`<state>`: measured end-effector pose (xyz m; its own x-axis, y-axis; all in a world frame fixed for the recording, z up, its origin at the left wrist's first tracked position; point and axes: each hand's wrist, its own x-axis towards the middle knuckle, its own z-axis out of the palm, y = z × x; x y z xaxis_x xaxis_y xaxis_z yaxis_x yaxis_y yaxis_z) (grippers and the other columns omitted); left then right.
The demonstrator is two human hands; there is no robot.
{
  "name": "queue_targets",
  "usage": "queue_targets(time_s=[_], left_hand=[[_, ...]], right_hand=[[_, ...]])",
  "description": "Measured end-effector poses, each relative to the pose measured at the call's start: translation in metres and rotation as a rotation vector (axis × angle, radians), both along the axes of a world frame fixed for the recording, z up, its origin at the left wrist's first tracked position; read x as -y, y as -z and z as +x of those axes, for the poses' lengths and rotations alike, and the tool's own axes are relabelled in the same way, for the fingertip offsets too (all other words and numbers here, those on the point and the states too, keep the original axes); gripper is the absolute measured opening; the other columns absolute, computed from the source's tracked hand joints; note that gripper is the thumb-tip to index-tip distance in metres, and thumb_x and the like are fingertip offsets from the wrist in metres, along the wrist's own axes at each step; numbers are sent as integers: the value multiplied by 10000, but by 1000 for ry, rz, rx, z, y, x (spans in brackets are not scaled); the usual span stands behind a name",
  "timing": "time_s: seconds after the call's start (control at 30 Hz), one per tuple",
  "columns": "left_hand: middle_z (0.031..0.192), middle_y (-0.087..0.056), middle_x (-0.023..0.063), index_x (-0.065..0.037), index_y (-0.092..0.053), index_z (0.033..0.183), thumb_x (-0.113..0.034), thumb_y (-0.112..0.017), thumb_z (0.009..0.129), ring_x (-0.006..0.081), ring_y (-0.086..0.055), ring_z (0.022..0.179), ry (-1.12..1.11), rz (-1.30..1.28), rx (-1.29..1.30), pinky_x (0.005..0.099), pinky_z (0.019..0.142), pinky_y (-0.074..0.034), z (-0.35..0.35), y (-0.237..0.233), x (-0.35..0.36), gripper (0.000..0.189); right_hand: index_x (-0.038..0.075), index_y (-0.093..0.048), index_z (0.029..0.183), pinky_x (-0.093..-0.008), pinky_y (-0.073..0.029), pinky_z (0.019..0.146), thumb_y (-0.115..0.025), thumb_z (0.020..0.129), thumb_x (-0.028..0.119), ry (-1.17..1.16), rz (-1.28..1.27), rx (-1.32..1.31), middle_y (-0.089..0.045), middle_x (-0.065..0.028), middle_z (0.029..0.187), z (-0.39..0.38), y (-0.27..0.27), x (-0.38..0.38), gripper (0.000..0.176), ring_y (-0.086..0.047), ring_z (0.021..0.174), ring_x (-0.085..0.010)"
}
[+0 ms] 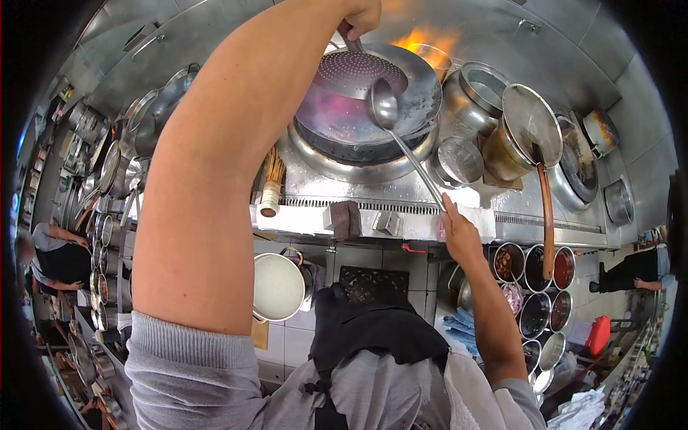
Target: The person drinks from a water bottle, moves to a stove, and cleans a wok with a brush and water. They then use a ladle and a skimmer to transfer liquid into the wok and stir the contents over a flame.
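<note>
Left hand [362,18], top of view, arm stretched far forward, fist closed on the dark handle of a strainer [356,72]. Right hand [457,231], lower and nearer the body, fingers wrapped round the end of a ladle [385,104] handle.

Strainer: round, steel, perforated, shallow bowl, tilted inside the far side of the wok [401,118]. It sits directly below the left hand. Ladle: steel, long thin handle, small deep bowl, looks empty. The handle runs diagonally from the right hand up and left; the bowl is over the wok's middle, just beside the strainer's near edge, well away from the right hand.

Wok: large, steel, purplish sheen inside, sitting in a round burner ring [337,168]. Orange flame [423,37] behind its far rim.

Steel tabletop [401,192] around the burner. Bamboo brush [272,183] left of the ring. Right of the wok: steel pot [476,89], small lid [459,161], brass-coloured pot [502,158] topped by a mesh skimmer [530,115] with a long brown handle. Seasoning tubs [534,272] below right, near the right forearm. White pot [276,287] under the tabletop edge. Blue cloth [459,326] by the right arm. Other people at the far left [50,258] and far right [638,269].
</note>
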<state>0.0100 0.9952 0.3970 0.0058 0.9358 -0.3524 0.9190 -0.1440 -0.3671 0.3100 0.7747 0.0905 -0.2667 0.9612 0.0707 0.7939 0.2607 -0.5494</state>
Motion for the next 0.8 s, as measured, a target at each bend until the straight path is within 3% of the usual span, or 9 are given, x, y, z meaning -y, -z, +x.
queue_targets(time_s=[0.1,0.2,0.37,0.5,0.6,0.8], left_hand=[[742,-654,110,-19,-705,772,-162,-706,730,237,-594,669,-18,-14,20,412,635,-480,-10,0,1,150],[771,-671,108,-10,-706,799,-185,-701,748,224,-612,671,-48,57,57,399,617,-493,-16,0,22,182],[773,-685,117,-12,-711,807,-186,-689,756,220,-637,681,-122,155,174,390,610,-508,-46,-1,42,183],[739,-675,119,-16,-710,793,-183,-699,736,230,-626,659,-94,53,123,396,607,-501,-51,-1,29,177],[743,-672,124,-25,-704,759,-163,-699,715,242,-621,668,-112,131,118,402,617,-493,-34,-2,21,144],[858,-697,148,-48,-714,784,-39,-617,695,254,-657,790,-28,15,60,429,718,-498,4,1,-1,133]], right_hand=[[273,-425,1419,-486,-482,800,-439,1003,356,72,-108,95,-641,-258,1044,27,-7,-13,424,-602,967,-464],[296,-408,1423,-551,-468,736,-439,989,375,100,-11,222,-643,-278,879,44,-19,-39,442,-617,839,-461],[246,-374,1435,-537,-485,735,-455,979,333,19,108,428,-661,-238,864,35,-51,-68,471,-636,823,-425],[224,-424,1400,-517,-504,753,-458,976,313,-141,114,622,-674,-205,901,9,-120,-74,436,-653,833,-398],[216,-483,1356,-519,-505,774,-462,968,307,-250,114,616,-679,-183,925,-26,-172,-83,399,-657,855,-390],[167,-537,1293,-500,-508,817,-492,938,248,-374,46,652,-675,-168,987,-83,-134,-108,368,-656,922,-366]])
